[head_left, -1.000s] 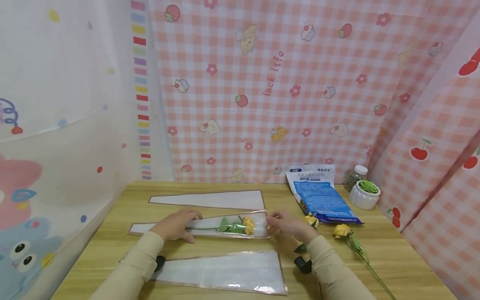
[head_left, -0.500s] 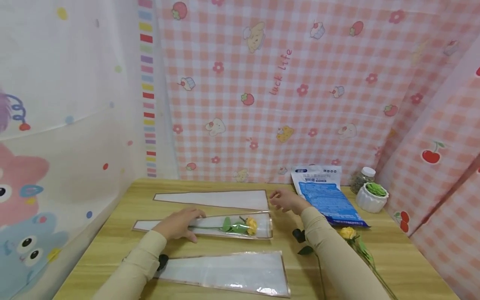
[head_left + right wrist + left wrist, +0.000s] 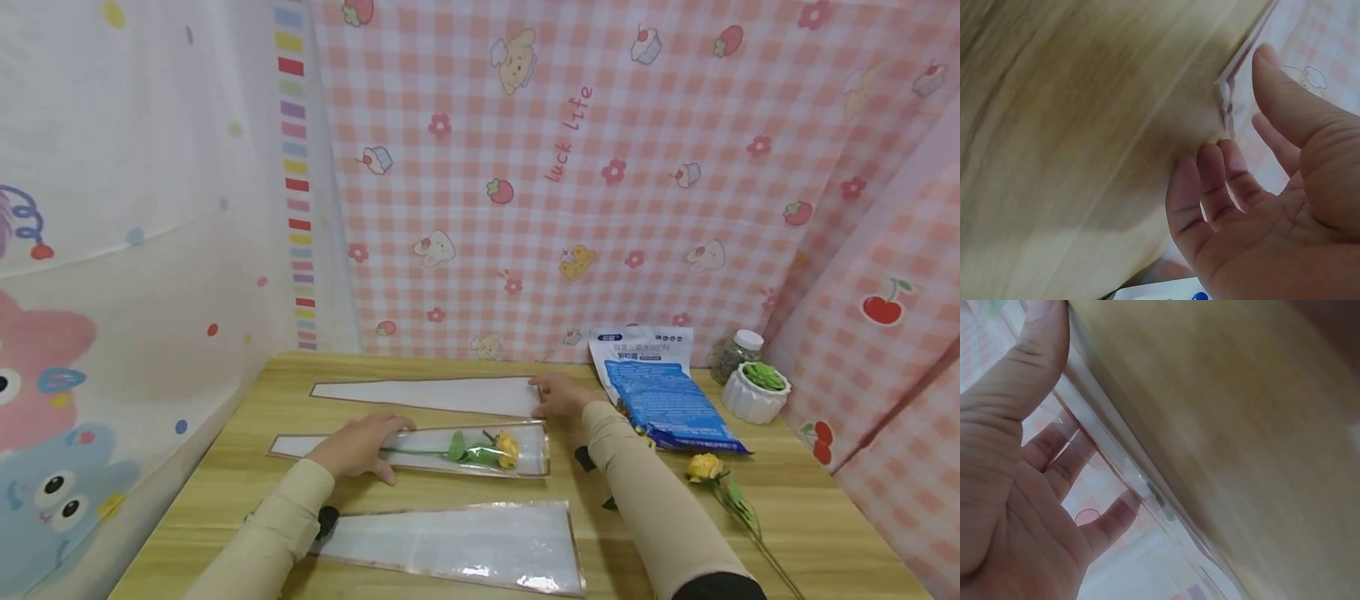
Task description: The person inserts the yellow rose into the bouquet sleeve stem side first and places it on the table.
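l grip (image 3: pixel 362 448) wide on rose sleeve (image 3: pixel 435 442), r grip (image 3: pixel 559 394) wide at far sleeve (image 3: pixel 435 396); wood tbl (image 3: pixel 217 492), pink chk curtain (image 3: pixel 465 225) behind

On the worktop (image 3: pixel 821 521) I see a flower (image 3: pixel 507 451) in the middle sleeve (image 3: pixel 535 450), the rear sleeve (image 3: pixel 442 395) behind, the front sleeve (image 3: pixel 457 537) before; at right, another rose (image 3: pixel 705 468) lies before the pouch (image 3: pixel 666 392) and pot (image 3: pixel 753 401).

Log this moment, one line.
left hand: across middle wrapper, yellow rose inside | right hand: at wide end of far wrapper | near wrapper: no flower visible
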Demonstrator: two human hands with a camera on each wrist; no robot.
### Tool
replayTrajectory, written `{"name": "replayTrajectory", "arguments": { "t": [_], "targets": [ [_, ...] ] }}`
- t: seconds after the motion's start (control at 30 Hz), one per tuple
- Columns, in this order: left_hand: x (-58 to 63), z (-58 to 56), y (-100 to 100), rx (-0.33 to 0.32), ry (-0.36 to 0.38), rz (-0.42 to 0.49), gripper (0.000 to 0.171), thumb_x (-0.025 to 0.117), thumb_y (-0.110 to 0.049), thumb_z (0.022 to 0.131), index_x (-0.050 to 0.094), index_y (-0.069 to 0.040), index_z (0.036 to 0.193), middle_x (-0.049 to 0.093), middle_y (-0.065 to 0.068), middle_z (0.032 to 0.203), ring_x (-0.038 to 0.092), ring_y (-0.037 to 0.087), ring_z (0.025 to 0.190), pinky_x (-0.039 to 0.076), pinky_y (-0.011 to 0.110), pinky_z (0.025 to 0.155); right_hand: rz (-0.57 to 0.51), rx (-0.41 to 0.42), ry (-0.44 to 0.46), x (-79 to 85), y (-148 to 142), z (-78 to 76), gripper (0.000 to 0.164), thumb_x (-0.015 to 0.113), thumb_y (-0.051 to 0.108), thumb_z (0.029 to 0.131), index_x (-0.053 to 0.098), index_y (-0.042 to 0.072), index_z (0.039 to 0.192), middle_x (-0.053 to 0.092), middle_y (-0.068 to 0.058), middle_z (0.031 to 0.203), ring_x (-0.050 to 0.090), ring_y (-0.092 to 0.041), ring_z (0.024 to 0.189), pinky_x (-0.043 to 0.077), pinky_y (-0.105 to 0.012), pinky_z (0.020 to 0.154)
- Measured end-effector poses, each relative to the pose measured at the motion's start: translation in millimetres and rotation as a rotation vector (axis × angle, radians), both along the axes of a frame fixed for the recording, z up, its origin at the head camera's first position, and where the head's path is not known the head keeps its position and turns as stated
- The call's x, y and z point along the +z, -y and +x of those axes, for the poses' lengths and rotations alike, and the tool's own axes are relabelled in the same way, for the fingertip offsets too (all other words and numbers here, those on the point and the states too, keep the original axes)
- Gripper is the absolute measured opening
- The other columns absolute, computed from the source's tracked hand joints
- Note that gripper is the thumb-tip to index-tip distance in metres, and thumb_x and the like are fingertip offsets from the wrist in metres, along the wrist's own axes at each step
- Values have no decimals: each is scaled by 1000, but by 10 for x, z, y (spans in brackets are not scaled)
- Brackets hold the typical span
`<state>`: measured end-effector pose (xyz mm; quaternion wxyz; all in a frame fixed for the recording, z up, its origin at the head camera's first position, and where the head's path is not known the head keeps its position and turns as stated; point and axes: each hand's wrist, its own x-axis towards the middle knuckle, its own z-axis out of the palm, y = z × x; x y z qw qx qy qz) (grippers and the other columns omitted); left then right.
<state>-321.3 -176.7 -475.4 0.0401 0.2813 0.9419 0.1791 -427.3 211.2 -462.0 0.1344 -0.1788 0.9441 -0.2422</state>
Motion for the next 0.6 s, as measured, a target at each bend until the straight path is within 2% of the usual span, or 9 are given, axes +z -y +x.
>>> {"name": "replayTrajectory", "arguments": {
  "t": [0.1,0.17,0.27,0.3,0.37,0.5,0.6],
  "targets": [
    [-2,6,-7,-3,5,-6,76,90,-31,70,57,-13,136,58,11,135,55,33,125,43,60,103,91,74,-97,-120,-62,-84,59,81,29,88,61,6,139,57,-25,137,51,-41,128,42,-52,107],
    [5,11,-8,-5,7,-5,76,90,-31,70,57,-13,136,58,11,136,55,34,125,43,60,103,74,73,-111,-136,-66,-85,57,83,30,86,64,6,134,59,-24,133,53,-40,126,44,-50,106],
    [22,16,-6,-4,8,-2,76,90,-30,70,57,-13,137,58,12,137,55,35,125,43,59,103,-42,16,-87,-139,-41,-50,48,83,19,85,68,2,127,64,-25,125,58,-40,118,47,-49,102],
    [25,16,-3,-6,9,0,76,90,-30,71,57,-12,137,57,12,137,54,35,126,43,58,103,-83,-20,-64,-85,-3,5,44,83,12,83,68,-1,123,65,-26,123,59,-40,117,47,-50,102],
    [31,20,1,-10,12,4,76,90,-29,71,57,-12,137,57,13,139,54,35,127,44,57,104,-148,-50,-65,-111,11,12,34,80,5,83,70,-3,115,68,-25,115,62,-39,110,50,-50,98],
    [32,27,11,-15,22,5,75,89,-28,73,57,-11,138,56,14,140,53,35,129,44,53,106,-185,-98,-72,-148,13,19,15,73,3,88,69,-3,101,69,-21,110,63,-33,103,51,-46,93],
    [32,36,16,-15,33,14,74,89,-27,73,57,-10,137,56,14,141,53,35,129,43,53,106,-238,-174,-23,-144,5,15,14,69,6,92,67,-3,103,69,-16,105,61,-25,95,52,-38,86]
  ]
}}
